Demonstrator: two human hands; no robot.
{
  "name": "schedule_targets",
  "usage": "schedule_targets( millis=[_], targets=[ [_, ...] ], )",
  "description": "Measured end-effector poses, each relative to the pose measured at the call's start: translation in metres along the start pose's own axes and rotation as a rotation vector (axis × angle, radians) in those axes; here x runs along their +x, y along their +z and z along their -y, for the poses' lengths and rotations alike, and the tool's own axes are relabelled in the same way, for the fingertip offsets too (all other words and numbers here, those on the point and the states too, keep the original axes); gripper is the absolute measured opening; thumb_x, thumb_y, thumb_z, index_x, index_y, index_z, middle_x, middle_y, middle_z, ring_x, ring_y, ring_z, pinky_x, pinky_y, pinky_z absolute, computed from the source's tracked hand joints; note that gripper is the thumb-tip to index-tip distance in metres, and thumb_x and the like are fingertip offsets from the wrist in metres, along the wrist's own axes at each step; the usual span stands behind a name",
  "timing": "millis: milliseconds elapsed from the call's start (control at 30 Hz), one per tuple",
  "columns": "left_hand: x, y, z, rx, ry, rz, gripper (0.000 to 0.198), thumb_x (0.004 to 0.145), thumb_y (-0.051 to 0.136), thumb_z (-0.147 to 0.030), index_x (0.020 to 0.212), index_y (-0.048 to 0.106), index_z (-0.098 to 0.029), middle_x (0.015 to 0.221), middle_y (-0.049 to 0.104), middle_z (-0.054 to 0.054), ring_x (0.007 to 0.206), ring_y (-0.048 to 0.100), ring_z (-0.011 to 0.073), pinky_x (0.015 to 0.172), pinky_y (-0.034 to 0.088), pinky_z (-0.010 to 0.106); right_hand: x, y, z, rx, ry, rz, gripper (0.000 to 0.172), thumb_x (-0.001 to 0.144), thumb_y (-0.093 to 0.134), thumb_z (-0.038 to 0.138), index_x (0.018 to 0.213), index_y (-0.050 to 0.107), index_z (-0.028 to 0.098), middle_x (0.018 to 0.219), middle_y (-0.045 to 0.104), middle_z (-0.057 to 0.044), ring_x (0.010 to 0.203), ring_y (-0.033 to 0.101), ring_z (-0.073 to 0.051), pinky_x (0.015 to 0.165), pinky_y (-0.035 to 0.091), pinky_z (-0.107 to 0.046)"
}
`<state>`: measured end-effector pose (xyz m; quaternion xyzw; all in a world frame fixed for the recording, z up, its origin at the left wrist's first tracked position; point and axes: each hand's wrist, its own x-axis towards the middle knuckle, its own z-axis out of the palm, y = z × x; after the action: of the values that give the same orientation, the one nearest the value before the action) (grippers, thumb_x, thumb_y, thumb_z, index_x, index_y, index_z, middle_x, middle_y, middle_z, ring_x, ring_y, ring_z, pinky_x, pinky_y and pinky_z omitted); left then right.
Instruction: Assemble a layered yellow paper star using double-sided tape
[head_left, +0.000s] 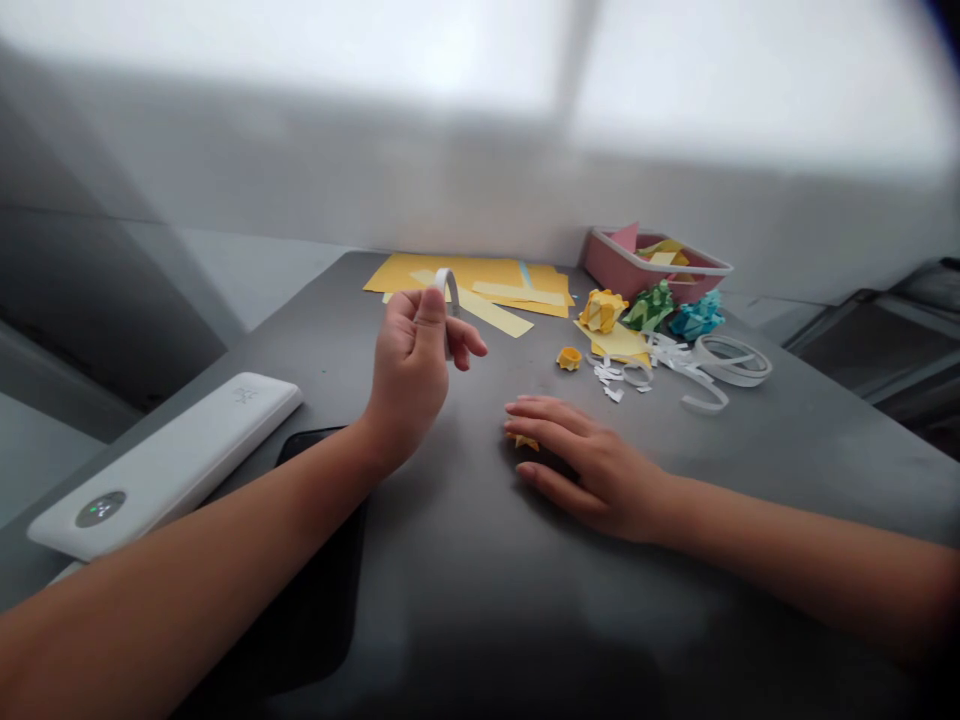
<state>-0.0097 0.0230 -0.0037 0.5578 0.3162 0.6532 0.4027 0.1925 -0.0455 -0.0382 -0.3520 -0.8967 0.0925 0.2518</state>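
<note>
My left hand (416, 365) is raised above the grey table (465, 600), fingers curled around a small white tape roll (448, 285). My right hand (581, 455) lies flat on the table with fingers stretched out, pressing on a small folded yellow paper piece (523, 440) that peeks out under the fingers.
Yellow paper sheets (472, 280) lie at the far edge. A pink tray (652, 265) with paper scraps stands at the back right, beside yellow (601, 310), green (649, 307) and teal (697, 316) folded paper shapes. White tape strips (705, 365) lie near them. A white device (169, 465) sits at left.
</note>
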Motion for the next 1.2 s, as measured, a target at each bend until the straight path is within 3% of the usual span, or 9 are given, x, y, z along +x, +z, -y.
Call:
schedule_targets(
  millis=[100,233,333,433,533,700,800,933,1200],
  targets=[
    [-0.001,0.001,0.002,0.061,-0.06,0.069,0.03,0.1,0.047,-0.048,0.087,0.043,-0.022,0.059,0.065,-0.003,0.049,0.048,0.0093,0.054,0.041,0.024,-0.007,-0.011,-0.001,0.085,0.018,-0.164,0.03,0.099,0.053,0.028,0.127,0.061,0.02,0.139,0.06,-0.013,0.133,0.054,-0.024,0.112,0.045,-0.044],
    [-0.002,0.0,0.003,0.196,-0.12,0.12,0.028,0.102,0.043,-0.047,0.09,0.043,-0.022,0.059,0.063,-0.003,0.05,0.046,0.0106,0.054,0.038,0.025,0.012,-0.023,-0.013,0.2,0.256,-0.361,0.02,0.098,0.056,0.034,0.113,0.064,0.023,0.112,0.071,-0.008,0.105,0.068,-0.021,0.091,0.056,-0.038],
    [-0.003,-0.004,0.002,0.467,-0.158,0.228,0.024,0.1,0.044,-0.047,0.098,0.044,-0.023,0.061,0.066,-0.003,0.051,0.049,0.0128,0.057,0.038,0.028,0.031,-0.034,-0.024,0.321,0.237,-0.158,0.024,0.092,0.065,0.04,0.109,0.065,0.023,0.102,0.073,-0.006,0.093,0.07,-0.019,0.081,0.057,-0.034],
    [-0.004,-0.009,0.001,0.847,-0.171,0.477,0.019,0.097,0.05,-0.042,0.099,0.049,-0.023,0.067,0.07,-0.001,0.064,0.059,0.0181,0.064,0.04,0.03,0.039,-0.043,-0.034,0.224,-0.042,0.079,0.023,0.085,0.074,0.039,0.099,0.07,0.021,0.101,0.073,-0.007,0.092,0.068,-0.019,0.083,0.054,-0.033],
    [-0.006,-0.012,0.001,1.075,-0.173,0.598,0.016,0.095,0.049,-0.037,0.1,0.054,-0.022,0.078,0.072,0.004,0.076,0.064,0.0233,0.067,0.041,0.032,0.034,-0.045,-0.042,0.197,-0.124,0.125,0.025,0.081,0.078,0.038,0.098,0.072,0.02,0.109,0.071,-0.008,0.097,0.068,-0.02,0.087,0.052,-0.033],
    [-0.007,-0.012,0.003,1.141,-0.103,0.605,0.019,0.092,0.052,-0.034,0.106,0.057,-0.022,0.095,0.073,0.009,0.083,0.067,0.0253,0.067,0.044,0.032,0.02,-0.037,-0.037,0.239,-0.106,0.072,0.014,0.088,0.07,0.032,0.094,0.072,0.02,0.099,0.072,-0.007,0.086,0.067,-0.016,0.079,0.052,-0.03],
    [-0.006,-0.013,0.005,1.152,-0.077,0.601,0.022,0.092,0.052,-0.035,0.108,0.058,-0.023,0.095,0.073,0.008,0.082,0.068,0.0253,0.064,0.044,0.031,0.016,-0.035,-0.028,0.263,0.154,-0.102,0.034,0.092,0.064,0.046,0.072,0.07,0.019,0.052,0.052,0.004,0.048,0.042,-0.009,0.048,0.034,-0.025],
    [-0.006,-0.016,0.005,1.182,-0.086,0.606,0.026,0.091,0.052,-0.038,0.111,0.059,-0.023,0.095,0.073,0.008,0.081,0.068,0.0258,0.062,0.043,0.031,0.012,-0.038,-0.024,0.605,0.376,-0.189,0.06,0.095,0.045,0.065,0.06,0.063,0.019,0.045,0.033,0.006,0.042,0.028,-0.008,0.043,0.022,-0.026],
    [-0.006,-0.016,0.005,1.172,-0.048,0.697,0.026,0.09,0.053,-0.033,0.11,0.06,-0.019,0.109,0.07,0.012,0.102,0.064,0.031,0.084,0.048,0.041,0.015,-0.035,-0.036,0.803,0.477,-0.253,0.078,0.084,0.032,0.086,0.051,0.058,0.02,0.039,0.032,0.004,0.039,0.027,-0.009,0.043,0.018,-0.028]
  ],
)
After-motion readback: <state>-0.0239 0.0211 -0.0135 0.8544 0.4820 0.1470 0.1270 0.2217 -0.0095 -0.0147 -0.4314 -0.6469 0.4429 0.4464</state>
